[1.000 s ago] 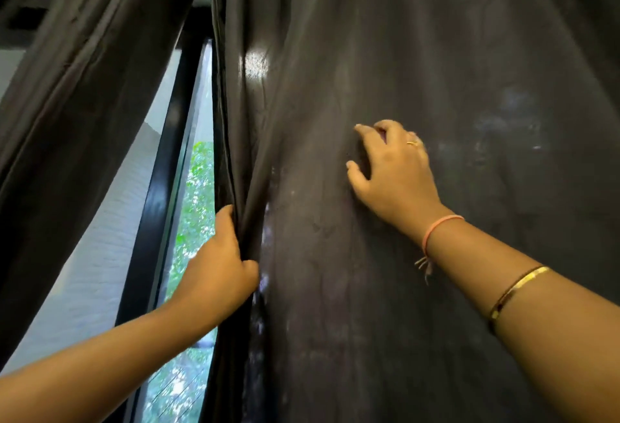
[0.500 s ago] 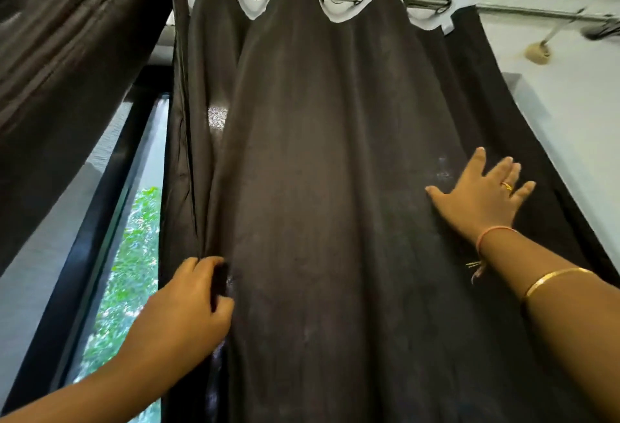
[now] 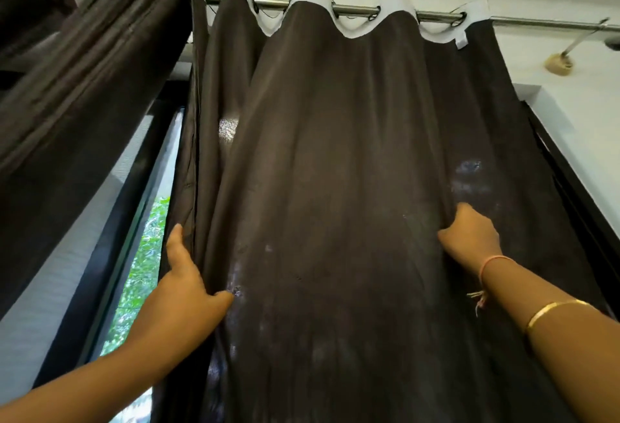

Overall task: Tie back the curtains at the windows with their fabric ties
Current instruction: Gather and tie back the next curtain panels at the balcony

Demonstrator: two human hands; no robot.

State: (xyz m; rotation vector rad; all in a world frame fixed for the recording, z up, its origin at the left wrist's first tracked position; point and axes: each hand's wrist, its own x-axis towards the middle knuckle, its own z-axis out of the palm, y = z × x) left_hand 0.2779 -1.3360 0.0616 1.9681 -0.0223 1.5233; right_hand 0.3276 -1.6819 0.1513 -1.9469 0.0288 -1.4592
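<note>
Hanging in loose folds from a metal rod (image 3: 536, 22) near the ceiling, a dark brown curtain (image 3: 335, 170) covers most of a black-framed window (image 3: 110, 254) as a person works at it with both hands. The curtain's left edge falls free beside a narrow strip of open glass, where green foliage (image 3: 144, 264) shows outside. A second curtain (image 3: 84, 86), the same dark colour, slants away to the upper left and leaves that gap between the two panels. On the far side, the right edge of the main curtain lies near the window frame and the white wall (image 3: 587, 154), with little room left there.

The left hand (image 3: 188, 291) has hold of the curtain's left edge: the fingers reach behind the hem, the thumb presses on the front, and the grip is closed on a fold of fabric. The right hand (image 3: 469, 238), well apart from the left, is bunched shut on a pinch of cloth further across the panel, the fabric creasing toward the knuckles. A pink thread band (image 3: 493, 263) and a gold bangle (image 3: 553, 313) sit on that forearm. Pale smudges mark the fabric between the hands. No fabric tie is visible anywhere in view.
</note>
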